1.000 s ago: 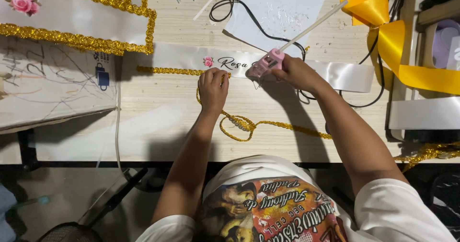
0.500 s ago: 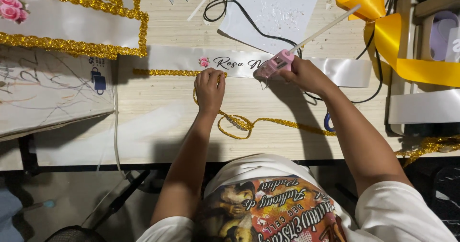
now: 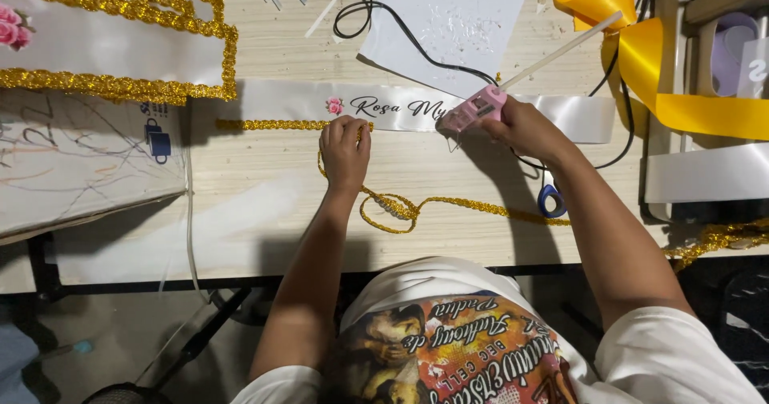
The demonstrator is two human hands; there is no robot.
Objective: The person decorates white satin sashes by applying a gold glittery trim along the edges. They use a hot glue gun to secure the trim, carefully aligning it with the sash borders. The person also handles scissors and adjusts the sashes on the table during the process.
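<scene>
A white satin sash (image 3: 304, 100) with a small pink flower print and dark script lies across the wooden table (image 3: 264, 188). Gold glitter trim (image 3: 264, 124) runs along its lower edge at the left. My left hand (image 3: 345, 151) presses the trim against the sash edge, and the loose trim (image 3: 448, 205) curls away toward the right. My right hand (image 3: 525, 128) grips a pink glue gun (image 3: 474, 109) with a white glue stick jutting from its back, nozzle down near the sash.
A gold-trimmed white sash (image 3: 112, 52) with pink flowers lies at the far left. Yellow ribbon (image 3: 673, 92) sits at the right. A white sheet (image 3: 448, 20), black cable (image 3: 376, 16), blue-handled scissors (image 3: 553, 201) and binder clip (image 3: 159, 142) are nearby.
The view has shifted slightly. Both hands stay at the sash edge, the left on the trim and the right on the glue gun, which sits a little lower.
</scene>
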